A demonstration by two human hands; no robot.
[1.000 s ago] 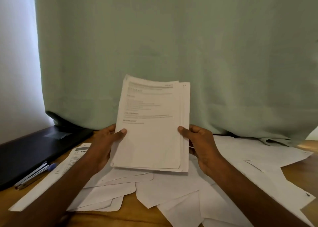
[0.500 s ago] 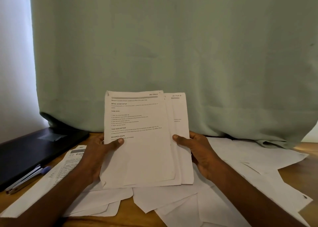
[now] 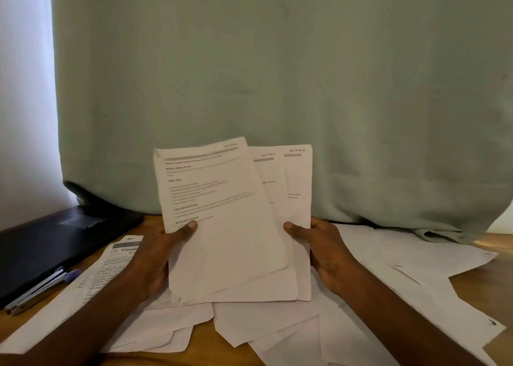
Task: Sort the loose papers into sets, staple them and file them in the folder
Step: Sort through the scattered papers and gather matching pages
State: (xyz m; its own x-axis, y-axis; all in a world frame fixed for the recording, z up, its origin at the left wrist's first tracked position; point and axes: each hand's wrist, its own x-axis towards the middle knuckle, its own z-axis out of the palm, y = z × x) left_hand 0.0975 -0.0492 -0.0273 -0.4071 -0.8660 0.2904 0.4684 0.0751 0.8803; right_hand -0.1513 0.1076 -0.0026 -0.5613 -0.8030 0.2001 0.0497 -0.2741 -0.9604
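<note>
While loose papers [image 3: 277, 326] lie below, both hands' fingers — left hand [image 3: 155, 257], right hand [image 3: 324, 252] — grip fanned sheets [image 3: 236, 227].

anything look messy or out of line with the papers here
Yes. The held sheets are fanned, not squared: the front page tilts left, baring the "SECTION 2" and "SECTION 3" corners behind. The left hand and right hand grip their sides. Loose papers lie scattered and overlapping on the wooden table.

The front sheet [image 3: 222, 218] hides most of two pages behind; its print seems too blurred to read.
</note>
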